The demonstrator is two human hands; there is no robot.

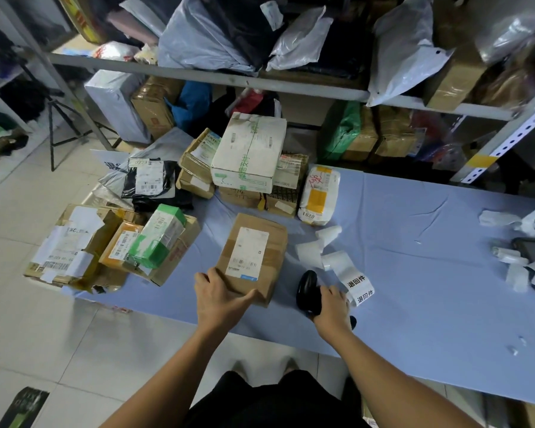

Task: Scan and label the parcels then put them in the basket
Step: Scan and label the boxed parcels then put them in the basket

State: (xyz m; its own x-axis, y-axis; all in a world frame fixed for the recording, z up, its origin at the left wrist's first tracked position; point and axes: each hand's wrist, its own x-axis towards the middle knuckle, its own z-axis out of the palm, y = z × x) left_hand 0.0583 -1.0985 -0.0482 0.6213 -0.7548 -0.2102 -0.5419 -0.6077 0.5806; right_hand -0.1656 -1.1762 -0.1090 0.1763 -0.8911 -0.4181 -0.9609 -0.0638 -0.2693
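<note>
- Head view: one brown cardboard parcel (251, 257) lies flat on the near part of the table (414, 242), between the two hands. It is a squat rectangular box, matt and banded with glossy brown tape, and carries one white shipping label with barcodes on top.
- The left hand (220, 296) grasps the near left corner of that parcel, with the fingers curled over the left edge and the thumb stretched along the near edge.
- The right hand (332, 307) is wrapped round the handle of one black scanner (308, 290), a smooth, rounded plastic piece whose head points away from the person.
- One label strip (349, 273), a shiny white curling ribbon, runs from the table's middle to just beside the right fingers. Two printed labels with black characters show at its near end. Whether the fingers touch it cannot be told.
- The table is covered by a pale blue cloth, lightly creased.
- At the back stands a pile of parcels: one white carton (249, 152) with green print on top of brown taped boxes, one soft white-and-yellow poly bag (318, 196) to the right, and one crinkled black poly bag (150, 180) to the left.
- At the table's left end are four more: a green-and-white box (158, 239) on a brown carton, an orange-brown parcel (121, 245) and a large, flat, heavily taped carton (68, 242).
- Behind, a grey metal shelf (229, 78) holds plastic bags and boxes.
</note>
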